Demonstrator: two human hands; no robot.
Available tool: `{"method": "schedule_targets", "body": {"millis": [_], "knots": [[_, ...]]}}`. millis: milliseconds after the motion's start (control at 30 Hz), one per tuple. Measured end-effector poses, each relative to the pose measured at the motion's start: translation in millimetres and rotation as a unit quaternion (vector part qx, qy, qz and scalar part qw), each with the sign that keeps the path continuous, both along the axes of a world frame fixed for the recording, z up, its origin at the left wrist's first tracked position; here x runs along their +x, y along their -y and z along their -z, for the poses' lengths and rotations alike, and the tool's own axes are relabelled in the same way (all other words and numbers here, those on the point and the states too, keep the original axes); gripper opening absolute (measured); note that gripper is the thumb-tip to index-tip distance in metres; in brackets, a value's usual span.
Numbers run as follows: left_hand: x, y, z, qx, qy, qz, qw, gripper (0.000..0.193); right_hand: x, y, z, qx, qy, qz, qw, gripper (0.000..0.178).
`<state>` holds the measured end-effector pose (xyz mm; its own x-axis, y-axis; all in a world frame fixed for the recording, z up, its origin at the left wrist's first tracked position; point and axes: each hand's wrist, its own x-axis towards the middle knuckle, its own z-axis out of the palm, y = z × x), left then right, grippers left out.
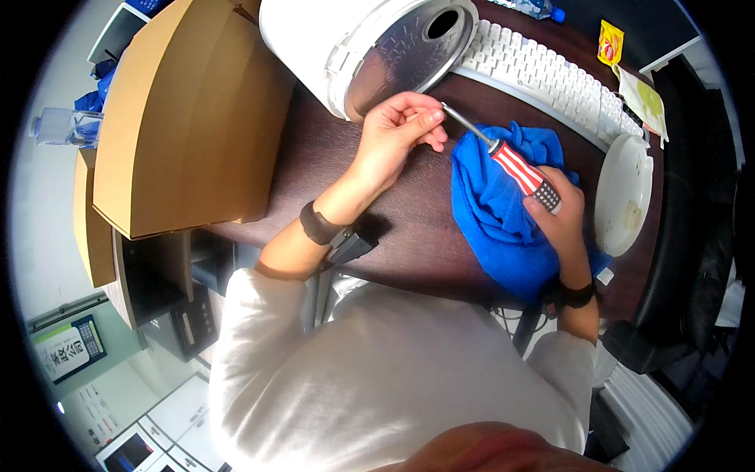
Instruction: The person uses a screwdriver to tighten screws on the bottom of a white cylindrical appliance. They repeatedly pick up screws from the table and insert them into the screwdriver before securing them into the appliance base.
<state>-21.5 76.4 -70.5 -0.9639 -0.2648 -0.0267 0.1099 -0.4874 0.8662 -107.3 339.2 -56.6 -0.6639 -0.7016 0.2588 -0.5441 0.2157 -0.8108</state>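
A screwdriver [515, 167] with a red-and-white striped handle and a dark dotted end lies in my right hand [560, 208], its fingers closed round the handle. The metal shaft slants up and left to my left hand [405, 130]. There the thumb and fingers are pinched together at the tip; whatever small thing they may hold is hidden. Under the screwdriver a crumpled blue cloth [487, 208] spreads over the dark table. Just beyond my left hand, a white cylindrical housing [314, 47] rests on its side, its shiny round end with a dark hole facing right.
A large cardboard box [189, 126] stands at the left. Beyond the cloth runs a white keyboard [543, 75]. At the right are a round white lid [624, 197], a yellow packet [609, 42] and a black chair [676, 259]. A bottle with a blue cap [539, 9] lies at the far edge.
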Motion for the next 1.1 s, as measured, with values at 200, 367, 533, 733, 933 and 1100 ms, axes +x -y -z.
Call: {"method": "schedule_targets", "body": {"millis": [200,367,533,733,933,1100], "knots": [[3.2,-2.1,-1.8,-0.009,-0.04,-0.035,0.999,0.009,-3.6,-6.8,2.5,-0.045,-0.019,-0.028,0.998,0.038],[3.4,-1.9,-2.8,0.001,-0.038,-0.032,0.999,0.009,-2.2,-5.4,-5.3,-0.045,-0.019,-0.037,0.998,0.037],[3.6,0.4,-0.8,0.017,-0.041,-0.01,0.999,0.012,-2.6,-7.8,-2.0,-0.062,-0.023,-0.034,0.997,0.038],[5.0,1.6,2.6,0.051,-0.03,0.005,0.998,0.016,-0.9,-6.0,-2.7,-0.064,-0.008,-0.028,0.998,0.035],[4.2,0.5,2.7,0.062,-0.025,0.003,0.998,0.016,-0.2,-6.1,-5.5,-0.052,-0.016,-0.023,0.998,0.034],[5.0,0.9,2.7,0.084,-0.018,0.012,0.996,0.016,0.7,-4.8,-4.7,-0.041,-0.083,-0.021,0.996,0.036]]}}
